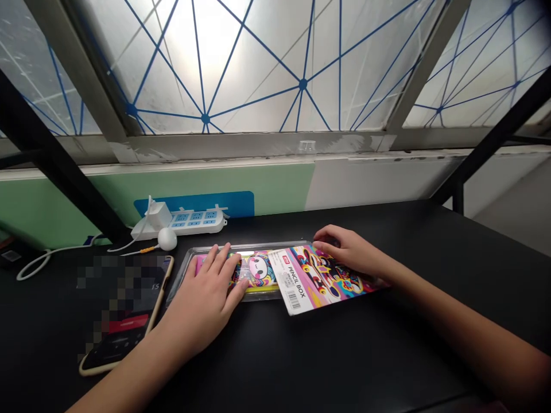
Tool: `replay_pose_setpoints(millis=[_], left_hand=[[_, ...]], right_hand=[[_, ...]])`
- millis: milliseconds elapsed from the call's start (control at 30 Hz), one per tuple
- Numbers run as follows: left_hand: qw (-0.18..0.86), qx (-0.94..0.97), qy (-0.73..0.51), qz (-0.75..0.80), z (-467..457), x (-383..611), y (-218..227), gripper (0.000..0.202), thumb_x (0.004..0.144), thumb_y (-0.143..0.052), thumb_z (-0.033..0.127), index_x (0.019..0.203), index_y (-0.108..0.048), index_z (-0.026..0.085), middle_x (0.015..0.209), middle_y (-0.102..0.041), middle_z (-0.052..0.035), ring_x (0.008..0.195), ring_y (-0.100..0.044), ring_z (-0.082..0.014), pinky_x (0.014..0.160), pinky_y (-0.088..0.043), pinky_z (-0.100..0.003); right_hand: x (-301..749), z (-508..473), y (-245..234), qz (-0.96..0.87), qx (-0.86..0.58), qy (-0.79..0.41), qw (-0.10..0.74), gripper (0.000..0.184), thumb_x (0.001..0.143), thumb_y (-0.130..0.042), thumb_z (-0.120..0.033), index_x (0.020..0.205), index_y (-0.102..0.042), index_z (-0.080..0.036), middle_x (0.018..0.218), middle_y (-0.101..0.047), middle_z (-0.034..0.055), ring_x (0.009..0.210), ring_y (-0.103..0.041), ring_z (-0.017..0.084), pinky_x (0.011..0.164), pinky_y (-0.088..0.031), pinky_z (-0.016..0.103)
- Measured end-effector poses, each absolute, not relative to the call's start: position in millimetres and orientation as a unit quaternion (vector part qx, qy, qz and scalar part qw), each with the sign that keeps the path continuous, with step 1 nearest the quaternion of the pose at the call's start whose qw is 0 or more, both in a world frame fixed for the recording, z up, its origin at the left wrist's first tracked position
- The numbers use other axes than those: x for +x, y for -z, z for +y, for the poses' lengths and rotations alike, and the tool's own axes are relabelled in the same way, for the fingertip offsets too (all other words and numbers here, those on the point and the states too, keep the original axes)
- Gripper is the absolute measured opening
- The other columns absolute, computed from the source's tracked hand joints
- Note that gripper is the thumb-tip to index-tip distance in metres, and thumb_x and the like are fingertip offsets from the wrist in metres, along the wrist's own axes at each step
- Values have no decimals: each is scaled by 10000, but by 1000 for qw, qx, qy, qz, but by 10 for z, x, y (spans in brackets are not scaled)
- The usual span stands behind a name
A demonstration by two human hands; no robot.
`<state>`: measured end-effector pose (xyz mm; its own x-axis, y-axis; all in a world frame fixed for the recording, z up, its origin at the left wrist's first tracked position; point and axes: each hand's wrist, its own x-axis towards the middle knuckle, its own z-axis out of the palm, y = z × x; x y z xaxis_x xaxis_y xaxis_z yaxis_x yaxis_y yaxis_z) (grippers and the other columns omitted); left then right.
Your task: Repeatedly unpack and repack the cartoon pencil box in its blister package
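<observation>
Box (pixel 259 269) runs crosswise under my left hand (pixel 205 307), fingers spread. My right hand (pixel 353 252) curls over the card (pixel 319 282), grip unclear.

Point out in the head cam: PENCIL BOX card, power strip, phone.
PENCIL BOX card (pixel 317 277): head view, on its printed face, right of the barcode.
Power strip (pixel 197 219): head view, on its blue socket panel.
Phone (pixel 128 323): head view, on the red patch of its screen.
</observation>
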<state>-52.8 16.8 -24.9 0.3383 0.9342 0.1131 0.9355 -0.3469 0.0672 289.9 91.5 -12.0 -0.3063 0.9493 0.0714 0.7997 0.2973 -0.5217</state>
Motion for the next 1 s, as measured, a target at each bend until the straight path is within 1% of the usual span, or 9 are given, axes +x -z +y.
replay_pose_setpoints(millis=[33,100,200,300,500,667,1000], left_hand=[[6,-820,62,-570,171,-533,259,575,1052,-336,537,1541,-440,253,1671,-295,-107,1552,-217,-362,1184,-281,-641],[8,-825,53,-563,178,-544,271,565,1058,-319,525,1573,-393,303,1679,-270,-87,1557,-193,-361,1180,-279,-648],[10,-829,40,-557,189,-556,267,548,1064,-305,515,1572,-396,331,1684,-254,-73,1559,-184,-355,1175,-289,-637],[7,-827,37,-560,194,-557,248,547,1060,-308,522,1570,-398,344,1687,-247,-71,1557,-195,-358,1170,-299,-628],[0,-826,43,-562,195,-557,225,554,1052,-310,541,1561,-415,349,1683,-271,-66,1559,-194,-361,1172,-295,-628],[-5,-826,46,-562,206,-573,226,559,1050,-303,567,1557,-418,362,1678,-292,-60,1552,-227,-360,1169,-308,-613],[-13,-824,38,-565,211,-569,210,566,1049,-290,570,1565,-401,364,1684,-280,-59,1557,-217,-348,1178,-293,-598]], right_hand=[[2838,875,113,-781,-558,-207,190,445,927,-535,-633,1069,-686,-238,1127,-730,85,980,-664,260,821,-500,368],[2771,833,100,-779,-553,-231,182,438,908,-569,-638,1044,-698,-242,1052,-744,67,904,-664,244,755,-491,346],[2845,863,108,-773,-559,-254,159,451,899,-570,-664,991,-719,-248,919,-734,42,797,-636,220,673,-455,328],[3044,949,140,-764,-572,-260,147,486,881,-570,-699,958,-734,-248,852,-715,31,753,-615,211,640,-435,326],[3300,1057,145,-759,-575,-272,137,490,844,-609,-706,953,-755,-252,890,-737,47,774,-633,225,653,-450,340],[3349,1086,130,-757,-574,-281,137,509,832,-617,-710,965,-765,-242,943,-758,73,809,-657,245,665,-472,351],[3396,1096,124,-753,-584,-250,172,497,825,-650,-696,980,-752,-235,973,-742,60,866,-658,252,742,-475,365]])
